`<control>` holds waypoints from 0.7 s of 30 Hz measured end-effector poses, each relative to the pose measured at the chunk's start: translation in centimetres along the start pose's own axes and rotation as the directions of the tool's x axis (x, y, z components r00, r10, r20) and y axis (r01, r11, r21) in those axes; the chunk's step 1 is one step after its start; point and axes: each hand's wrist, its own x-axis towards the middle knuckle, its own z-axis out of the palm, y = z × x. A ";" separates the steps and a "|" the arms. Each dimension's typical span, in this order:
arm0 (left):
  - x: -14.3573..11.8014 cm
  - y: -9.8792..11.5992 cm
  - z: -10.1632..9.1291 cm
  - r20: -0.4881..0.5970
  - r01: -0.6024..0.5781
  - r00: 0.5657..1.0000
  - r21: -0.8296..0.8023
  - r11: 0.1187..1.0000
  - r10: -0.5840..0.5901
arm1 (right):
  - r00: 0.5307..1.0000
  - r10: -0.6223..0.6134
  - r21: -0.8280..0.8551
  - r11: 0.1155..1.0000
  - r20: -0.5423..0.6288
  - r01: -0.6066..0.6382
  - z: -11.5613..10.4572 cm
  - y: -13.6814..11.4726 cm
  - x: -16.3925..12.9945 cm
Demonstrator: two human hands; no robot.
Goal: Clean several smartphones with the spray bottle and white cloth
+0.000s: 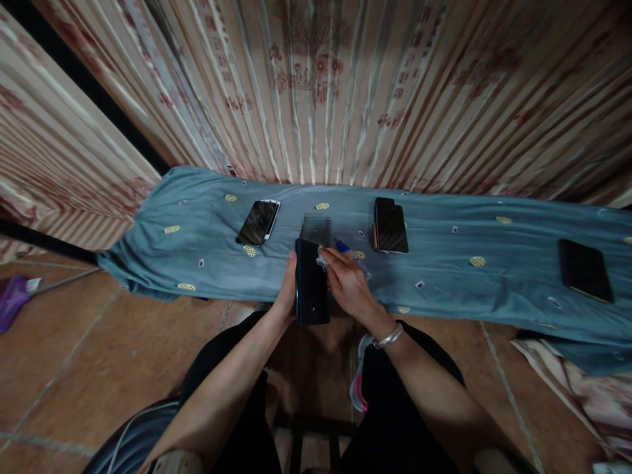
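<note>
Dark phone (312,289) upright between my hands, my left hand (285,294) clasped along its left edge, my right hand (347,284) pinching a small wipe (323,258) against its top, blue pen (343,246) just beyond my right fingers, two more phones (259,222) farther out.

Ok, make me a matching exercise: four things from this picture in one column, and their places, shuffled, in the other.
Things
1. white-edged phone
2. dark phone in the left hand's grip
3. phone in a brown case
4. small wipe

Places
A. pinched by the right hand against the held phone's top
B. lying left of the hands on the blue cloth
C. held upright over the cloth's near edge
D. lying right of the hands, near the curtain

Pairs: 1-B, 2-C, 3-D, 4-A
</note>
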 end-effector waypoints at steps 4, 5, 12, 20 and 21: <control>-0.1 -0.1 0.3 -0.069 -0.006 0.998 -0.005 1.000 0.006 | 1.000 -0.020 -0.038 0.999 -0.005 0.019 -0.1 -0.5 0.0; -0.1 -0.2 0.5 -0.071 -0.005 0.998 -0.013 1.000 0.004 | 1.000 -0.028 -0.048 0.998 -0.006 0.028 -0.2 -0.6 0.0; 0.0 -0.8 1.3 0.022 0.003 1.000 -0.106 0.994 -0.001 | 0.997 -0.072 -0.045 0.996 -0.011 0.071 -0.5 -1.1 0.0; 0.6 -2.0 1.3 0.025 -0.047 0.998 -0.111 0.993 0.050 | 0.996 -0.086 0.008 0.996 -0.030 0.087 -1.0 -1.9 0.1; 0.7 -2.1 1.1 0.028 -0.049 0.998 -0.104 0.993 0.052 | 0.996 -0.088 0.009 0.996 -0.030 0.088 -1.1 -1.8 0.2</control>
